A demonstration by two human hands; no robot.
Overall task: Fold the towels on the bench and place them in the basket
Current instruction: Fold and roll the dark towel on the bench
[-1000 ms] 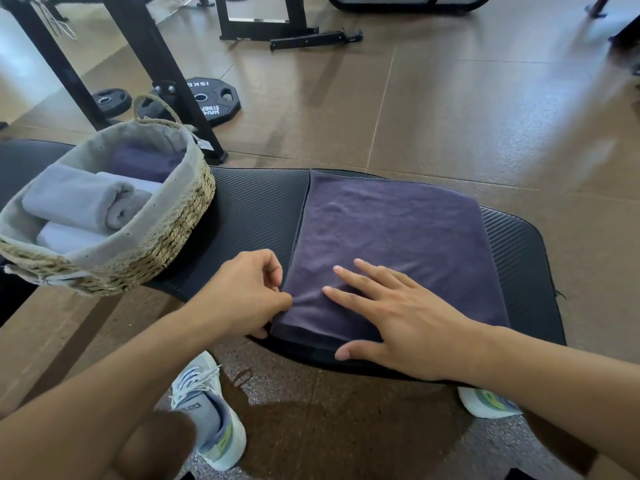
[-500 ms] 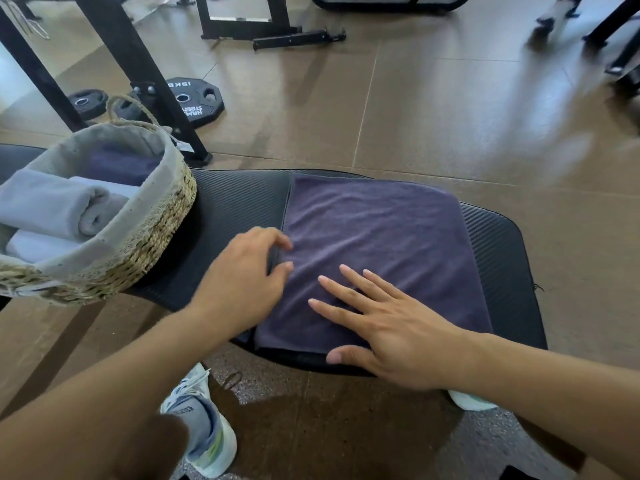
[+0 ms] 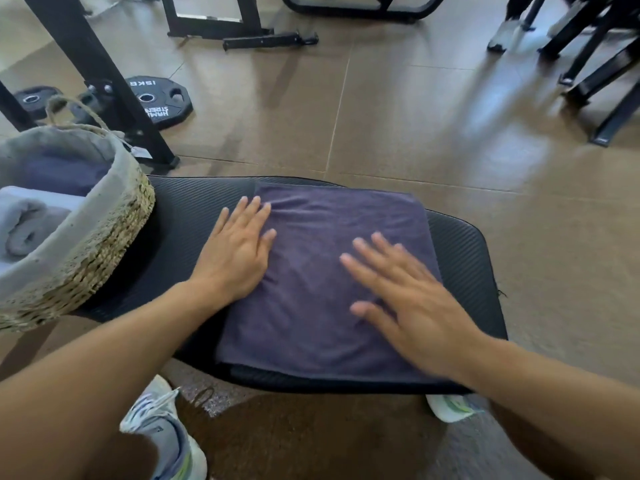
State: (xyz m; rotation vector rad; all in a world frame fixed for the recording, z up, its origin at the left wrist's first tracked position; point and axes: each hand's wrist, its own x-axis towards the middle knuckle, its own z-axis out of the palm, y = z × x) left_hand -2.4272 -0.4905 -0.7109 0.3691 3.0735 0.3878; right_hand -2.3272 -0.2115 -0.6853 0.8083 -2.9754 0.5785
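Note:
A dark purple towel [image 3: 322, 292] lies folded flat on the black padded bench [image 3: 464, 258]. My left hand [image 3: 239, 251] rests flat on the towel's left edge, fingers straight and pointing away from me. My right hand [image 3: 405, 299] lies flat on the towel's right half with fingers spread; it is blurred. On the bench's left end stands a woven basket [image 3: 104, 244] with a grey cloth lining. It holds a rolled light grey towel [image 3: 24, 226] and a dark purple towel [image 3: 65, 174].
Brown tiled floor surrounds the bench. A black rack leg [image 3: 104, 81] and weight plates [image 3: 159, 102] stand behind the basket. More black equipment frames [image 3: 595, 67] sit at the back right. My shoes [image 3: 166, 434] are under the bench's near edge.
My left hand let go of the towel's near left corner, opened, and slid forward along the left edge. My right hand slid to the right across the towel.

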